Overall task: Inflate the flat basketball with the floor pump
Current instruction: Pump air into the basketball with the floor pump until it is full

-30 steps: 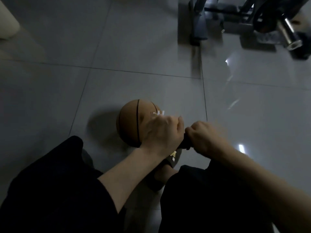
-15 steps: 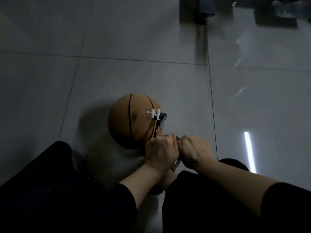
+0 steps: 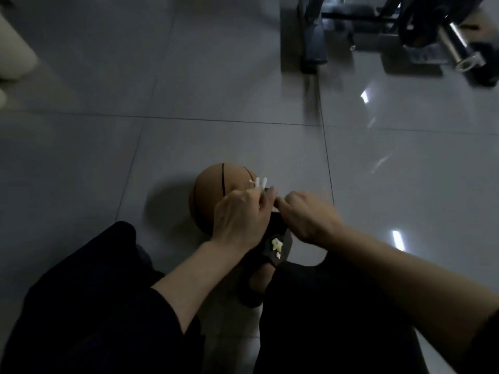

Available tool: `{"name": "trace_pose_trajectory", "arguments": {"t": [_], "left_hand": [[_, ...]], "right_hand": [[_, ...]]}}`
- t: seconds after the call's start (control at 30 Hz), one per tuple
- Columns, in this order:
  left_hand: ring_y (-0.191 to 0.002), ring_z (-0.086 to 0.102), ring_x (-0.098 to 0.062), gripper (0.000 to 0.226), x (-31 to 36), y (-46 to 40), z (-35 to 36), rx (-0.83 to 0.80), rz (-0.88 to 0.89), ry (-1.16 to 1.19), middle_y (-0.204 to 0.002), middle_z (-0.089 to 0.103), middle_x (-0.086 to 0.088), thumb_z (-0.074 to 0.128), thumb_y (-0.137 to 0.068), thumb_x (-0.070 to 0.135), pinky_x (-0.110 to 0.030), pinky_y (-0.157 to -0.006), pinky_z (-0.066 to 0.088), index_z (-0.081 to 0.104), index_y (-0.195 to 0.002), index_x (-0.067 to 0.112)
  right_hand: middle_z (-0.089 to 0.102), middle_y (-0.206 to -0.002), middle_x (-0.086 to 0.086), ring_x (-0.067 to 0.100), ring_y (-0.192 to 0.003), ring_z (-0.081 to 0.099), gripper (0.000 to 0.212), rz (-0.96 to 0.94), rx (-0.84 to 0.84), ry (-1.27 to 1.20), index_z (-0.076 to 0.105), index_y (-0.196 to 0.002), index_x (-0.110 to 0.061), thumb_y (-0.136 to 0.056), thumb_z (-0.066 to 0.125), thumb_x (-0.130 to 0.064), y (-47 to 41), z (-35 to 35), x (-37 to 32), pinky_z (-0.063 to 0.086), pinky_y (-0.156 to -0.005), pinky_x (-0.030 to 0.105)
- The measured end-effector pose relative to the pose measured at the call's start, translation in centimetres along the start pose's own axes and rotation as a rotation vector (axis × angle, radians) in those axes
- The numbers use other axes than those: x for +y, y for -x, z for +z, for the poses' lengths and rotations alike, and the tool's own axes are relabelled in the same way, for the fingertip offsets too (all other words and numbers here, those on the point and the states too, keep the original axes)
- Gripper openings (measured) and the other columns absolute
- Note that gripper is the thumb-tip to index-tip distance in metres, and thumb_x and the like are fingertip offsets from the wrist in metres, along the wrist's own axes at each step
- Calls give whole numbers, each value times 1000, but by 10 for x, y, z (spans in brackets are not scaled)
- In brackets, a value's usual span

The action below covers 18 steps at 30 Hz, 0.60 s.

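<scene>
An orange-brown basketball [image 3: 213,195] lies on the grey tiled floor just beyond my hands. A white fitting with a dark hose end [image 3: 259,183] sits on the ball's upper right side. My left hand [image 3: 240,220] and my right hand [image 3: 305,214] are side by side in front of the ball, fingers curled round the pump handle [image 3: 275,216]. Only a dark sliver of the handle shows between them. The pump's body is hidden under my hands and legs.
My foot in a dark slipper with a yellow charm [image 3: 275,245] is below the hands, between my black-clad legs. Gym equipment with a weight plate and steel bar end [image 3: 456,47] stands at the back right. A pale object [image 3: 13,49] is at the far left.
Half a second ago both hands were low and close to my legs. They have since risen with the handle and cover the ball's lower right side.
</scene>
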<state>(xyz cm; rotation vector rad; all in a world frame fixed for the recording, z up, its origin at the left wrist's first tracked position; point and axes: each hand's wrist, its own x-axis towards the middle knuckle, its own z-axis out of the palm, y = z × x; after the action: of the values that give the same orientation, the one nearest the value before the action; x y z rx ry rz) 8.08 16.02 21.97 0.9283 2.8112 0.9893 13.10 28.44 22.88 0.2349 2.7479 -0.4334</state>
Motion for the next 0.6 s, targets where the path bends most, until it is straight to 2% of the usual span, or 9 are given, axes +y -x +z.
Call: {"name": "trace_pose_trajectory", "arguments": {"t": [0.07, 0.1, 0.13, 0.23, 0.3, 0.4, 0.47, 0.53, 0.6], "left_hand": [[-70, 64, -29, 43, 9, -9, -18, 103, 61, 83, -70, 67, -8, 29, -97, 45, -31, -56, 39, 57, -87, 14], [-67, 63, -28, 42, 12, -11, -22, 134, 80, 115, -67, 66, -6, 27, -97, 44, -32, -55, 41, 55, -91, 13], [-63, 63, -28, 41, 13, -12, -21, 156, 93, 108, -64, 64, -6, 25, -96, 42, -32, -53, 41, 54, -91, 12], [-47, 58, -32, 39, 3, -1, 4, 141, 107, -24, -52, 59, -11, 29, -95, 31, -26, -43, 30, 59, -81, 10], [-40, 55, -29, 39, -10, 6, 28, 101, 82, -20, -47, 55, -9, 29, -95, 27, -23, -41, 29, 59, -77, 10], [-35, 50, -24, 37, -34, 6, 59, 54, 19, 9, -43, 50, -3, 28, -95, 25, -19, -43, 24, 52, -70, 13], [-35, 49, -23, 34, -50, 5, 72, 30, -27, 26, -43, 48, -2, 29, -95, 26, -21, -38, 30, 47, -68, 15], [-37, 51, -23, 33, -69, 8, 86, 11, -84, 44, -45, 49, -2, 29, -95, 28, -30, -36, 40, 46, -69, 15], [-38, 51, -23, 35, -84, 8, 94, 25, -129, 36, -46, 49, -1, 28, -95, 31, -33, -36, 42, 46, -69, 15]], "right_hand": [[50, -77, 1, 17, -60, 43, 85, -66, 128, -25, 54, -113, -14, -81, -11, -58, 6, -25, -3, 29, -55, 28], [47, -71, -2, 14, -55, 41, 88, -63, 184, -58, 53, -107, -16, -78, -13, -67, 11, -32, -4, 23, -50, 27], [44, -66, -3, 12, -51, 38, 81, -53, 225, -73, 50, -98, -18, -80, -9, -71, 17, -34, -5, 21, -47, 28], [37, -56, -3, 13, -46, 32, 48, -10, 226, 3, 26, -69, -25, -87, 1, -62, 24, -10, -7, 20, -45, 30], [37, -57, -2, 15, -46, 34, 43, 32, 194, 11, 20, -66, -26, -94, 8, -56, 12, 16, 1, 24, -46, 32], [38, -59, -2, 18, -48, 35, 42, 58, 105, 44, 32, -72, -21, -99, 14, -49, -16, 46, 15, 22, -46, 32], [38, -60, -2, 16, -48, 34, 42, 15, 44, 62, 35, -71, -21, -100, 17, -46, -32, 56, 15, 21, -45, 31], [38, -60, -2, 14, -48, 33, 42, -18, -18, 64, 39, -71, -22, -100, 18, -45, -48, 67, 14, 21, -46, 29], [38, -59, -2, 13, -48, 33, 45, -29, -61, 65, 40, -69, -22, -100, 17, -45, -64, 77, 11, 20, -46, 28]]}}
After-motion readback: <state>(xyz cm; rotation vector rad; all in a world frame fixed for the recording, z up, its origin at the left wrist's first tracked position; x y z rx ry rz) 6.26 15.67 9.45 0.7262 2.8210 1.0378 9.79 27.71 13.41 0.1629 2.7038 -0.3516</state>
